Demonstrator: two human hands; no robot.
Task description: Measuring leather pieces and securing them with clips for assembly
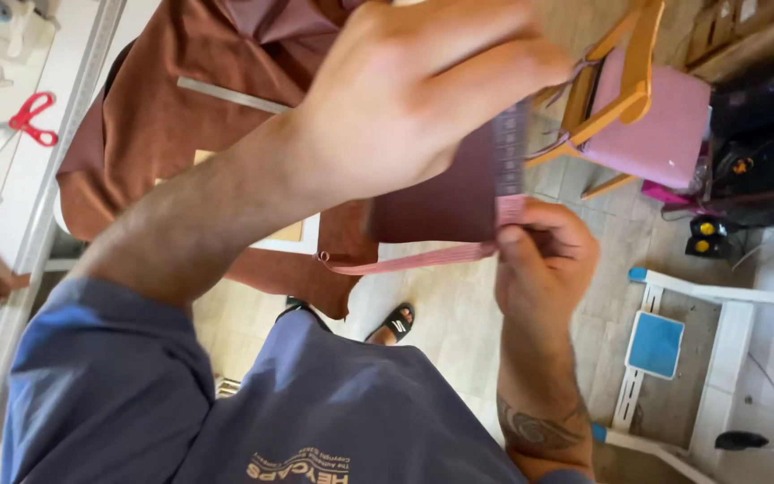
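A white bench (20, 193) runs along the left side. Red-handled scissors (30, 118) lie on it near its far left corner. Brown cloth (150, 116) is spread over its right edge and hangs down toward the tiled floor (459, 332). A metal ruler (230, 96) lies across the cloth.

On the floor stand a wooden chair with a pink seat (647, 116) and a white frame with a blue panel (674, 345).

Bright daylight washed out the upper left of the frame; the near left hand (414, 90) was motion-blurred, and wide-angle distortion bent the edges
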